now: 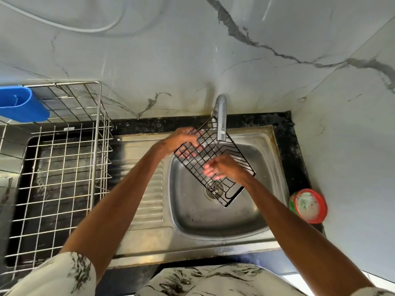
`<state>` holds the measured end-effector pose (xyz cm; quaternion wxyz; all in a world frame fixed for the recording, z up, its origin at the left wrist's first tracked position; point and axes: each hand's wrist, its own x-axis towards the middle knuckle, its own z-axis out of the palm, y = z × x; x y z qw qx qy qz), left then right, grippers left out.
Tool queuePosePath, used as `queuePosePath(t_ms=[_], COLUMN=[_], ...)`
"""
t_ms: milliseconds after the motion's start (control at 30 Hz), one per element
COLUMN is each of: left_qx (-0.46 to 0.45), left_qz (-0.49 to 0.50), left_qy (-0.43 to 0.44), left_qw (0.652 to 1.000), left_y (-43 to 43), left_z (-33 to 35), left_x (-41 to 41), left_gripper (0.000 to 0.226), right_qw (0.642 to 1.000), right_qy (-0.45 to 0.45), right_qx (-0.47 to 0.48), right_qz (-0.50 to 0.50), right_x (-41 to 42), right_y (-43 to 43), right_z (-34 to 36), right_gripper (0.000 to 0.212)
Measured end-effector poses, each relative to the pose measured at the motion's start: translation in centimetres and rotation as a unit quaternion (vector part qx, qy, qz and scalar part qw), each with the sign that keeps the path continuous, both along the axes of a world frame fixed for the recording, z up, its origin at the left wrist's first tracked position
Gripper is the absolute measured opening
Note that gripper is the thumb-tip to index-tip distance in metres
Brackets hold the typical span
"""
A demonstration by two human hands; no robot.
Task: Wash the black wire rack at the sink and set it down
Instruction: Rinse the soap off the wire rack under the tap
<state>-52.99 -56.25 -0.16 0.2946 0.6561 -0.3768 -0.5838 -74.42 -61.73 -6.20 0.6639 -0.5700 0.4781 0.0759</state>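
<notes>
At frame centre the black wire rack (215, 161) is tilted over the sink (213, 221) basin, under the faucet (221, 118). The left hand (181, 139) clamps its upper-left edge; the right hand (224, 169) lays straight fingers on its wires.

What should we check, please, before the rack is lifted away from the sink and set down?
1. Left hand grips the far edge of the rack: ok.
2. Right hand has a firm hold too: not ok, its fingers only lie against the wires.
3. Rack is held above the sink, tilted, its far end under the tap: ok.
4. Tap turned off: cannot tell, no stream shows clearly.
5. Rack rinsed clean: cannot tell, the wires are too thin to judge.
6. Wire basket stands left of the sink, open at the top: ok.
</notes>
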Motion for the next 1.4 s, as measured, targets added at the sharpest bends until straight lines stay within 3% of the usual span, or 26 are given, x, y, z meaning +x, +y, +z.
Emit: queuePosePath(t_ms=[67, 167, 267, 367, 467, 567, 633, 767, 933, 1033, 1200, 1300, 1400], left_qx=[0.016, 0.019, 0.020, 0.010, -0.025, -0.049, -0.055, -0.096, -0.129, -0.141, -0.143, -0.138, -0.130], left_qz=[0.057, 0.170, 0.268, 0.295, 0.317, 0.351, 0.367, 0.372, 0.384, 0.363, 0.346, 0.354, 0.367], left_qy=[0.006, 0.025, 0.060, 0.080, 0.065, 0.058, 0.061, 0.030, 0.028, 0.031, 0.054, 0.067, 0.081], left_qw=[0.998, 0.985, 0.961, 0.952, 0.946, 0.933, 0.927, 0.923, 0.914, 0.921, 0.926, 0.923, 0.918], left_y=[1.9, 5.1, 8.7, 10.5, 11.0, 10.7, 10.6, 10.8, 10.7, 10.5, 10.5, 10.3, 10.4], left_z=[-0.7, -1.4, -2.3, -2.8, -2.8, -2.4, -2.3, -3.4, -3.5, -3.7, -4.0, -4.7, -5.3], left_x=[0.3, -0.7, -3.3, -5.7, -7.2, -7.0, -6.7, -7.9, -8.5, -7.9, -7.6, -7.7, -8.0], left_gripper=[0.060, 0.049, 0.042, 0.052, 0.038, 0.058, 0.074, 0.070, 0.066, 0.073, 0.090, 0.094, 0.094], right_qw=[0.992, 0.953, 0.972, 0.978, 0.980, 0.987, 0.988, 0.984, 0.983, 0.969, 0.953, 0.967, 0.968], right_qy=[0.065, 0.131, 0.140, 0.145, 0.127, -0.024, -0.042, 0.045, 0.013, 0.038, 0.071, 0.089, 0.133], right_qx=[-0.104, -0.264, -0.187, -0.151, -0.148, -0.113, -0.096, -0.154, -0.180, -0.243, -0.291, -0.234, -0.094], right_qz=[-0.002, -0.072, -0.005, -0.015, 0.029, 0.109, 0.118, 0.072, 0.017, 0.012, 0.045, -0.055, -0.189], right_x=[-1.1, -1.7, -0.1, 3.0, 5.0, 5.2, 5.5, 7.7, 9.1, 9.1, 7.7, 8.3, 8.5], right_y=[1.0, 2.9, 4.7, 4.9, 5.0, 5.5, 5.3, 5.7, 6.0, 5.0, 3.8, 4.4, 4.0], right_z=[-0.8, -0.8, -0.7, 0.0, 0.7, 1.1, 1.2, 0.9, 0.3, 0.5, 0.1, 0.3, 0.7], right_gripper=[0.023, 0.039, 0.078, 0.093, 0.090, 0.075, 0.074, 0.079, 0.088, 0.078, 0.081, 0.082, 0.093])
